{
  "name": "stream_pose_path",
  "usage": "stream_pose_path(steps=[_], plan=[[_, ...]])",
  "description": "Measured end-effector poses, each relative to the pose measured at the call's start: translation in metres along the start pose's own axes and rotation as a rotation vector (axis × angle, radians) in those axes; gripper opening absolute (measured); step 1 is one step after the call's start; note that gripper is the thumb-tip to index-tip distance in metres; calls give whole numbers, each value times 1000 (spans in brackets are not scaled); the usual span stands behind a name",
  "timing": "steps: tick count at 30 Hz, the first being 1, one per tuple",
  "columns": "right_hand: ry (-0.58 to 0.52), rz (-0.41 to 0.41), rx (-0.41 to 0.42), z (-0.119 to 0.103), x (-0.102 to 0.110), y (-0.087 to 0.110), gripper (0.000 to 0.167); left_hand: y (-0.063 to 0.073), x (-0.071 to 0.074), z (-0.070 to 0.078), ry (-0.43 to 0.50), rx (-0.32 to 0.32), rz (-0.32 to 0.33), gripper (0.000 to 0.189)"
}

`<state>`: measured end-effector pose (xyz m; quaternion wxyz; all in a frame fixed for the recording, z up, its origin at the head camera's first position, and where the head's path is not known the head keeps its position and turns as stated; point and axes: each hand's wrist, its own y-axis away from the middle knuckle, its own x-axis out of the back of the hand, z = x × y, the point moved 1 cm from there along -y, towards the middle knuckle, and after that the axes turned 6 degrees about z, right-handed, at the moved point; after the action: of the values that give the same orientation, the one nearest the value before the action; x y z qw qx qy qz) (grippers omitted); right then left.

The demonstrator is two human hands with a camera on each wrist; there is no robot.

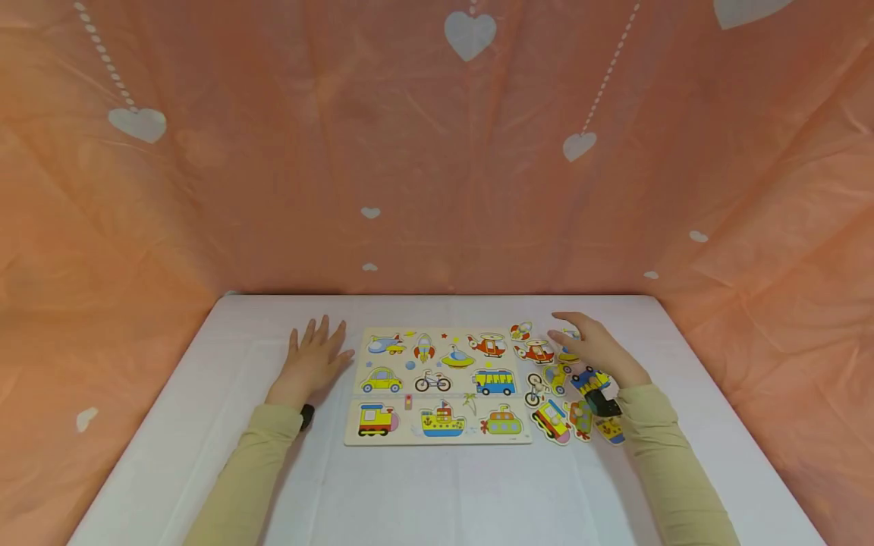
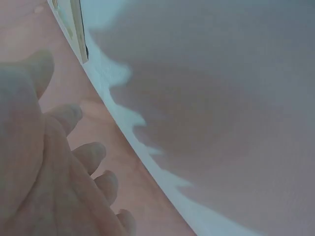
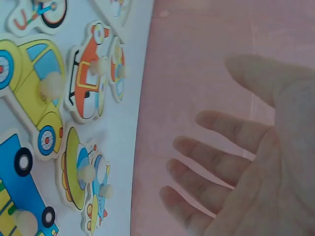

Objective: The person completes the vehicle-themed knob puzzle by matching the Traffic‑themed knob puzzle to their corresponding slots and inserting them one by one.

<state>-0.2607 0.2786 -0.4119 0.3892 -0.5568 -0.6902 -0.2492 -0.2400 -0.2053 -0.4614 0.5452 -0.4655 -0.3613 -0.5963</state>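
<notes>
Puzzle board (image 1: pixel 461 385): lying flat. Knobbed pieces (image 1: pixel 557 378): lying at its three o'clock. Left hand (image 1: pixel 314 368) (nine o'clock), right hand (image 1: pixel 601 355) (seemingly hovering above pieces): both grips standing apart.

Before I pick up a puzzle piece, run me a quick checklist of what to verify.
1. Left hand free: ok, fingers spread, holding nothing beside the board.
2. Right hand free: ok, holding nothing, by the loose pieces.
3. Board picture side up: ok.
4. Knobs up on the car piece and helicopter piece: ok.
5. Every loose piece in full head view: not ok, right hand and wrist cover some.
6. Boat piece knob: cannot tell, partly hidden.
</notes>
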Motion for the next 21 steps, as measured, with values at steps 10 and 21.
stream_pose_path(steps=[10, 21], plan=[[-89, 60, -38, 9, 14, 0, 54, -1, -5, -3, 11, 12, -21, 68], [-297, 83, -47, 30, 19, 1, 47, -2, -8, 4, 23, 17, -46, 67]])
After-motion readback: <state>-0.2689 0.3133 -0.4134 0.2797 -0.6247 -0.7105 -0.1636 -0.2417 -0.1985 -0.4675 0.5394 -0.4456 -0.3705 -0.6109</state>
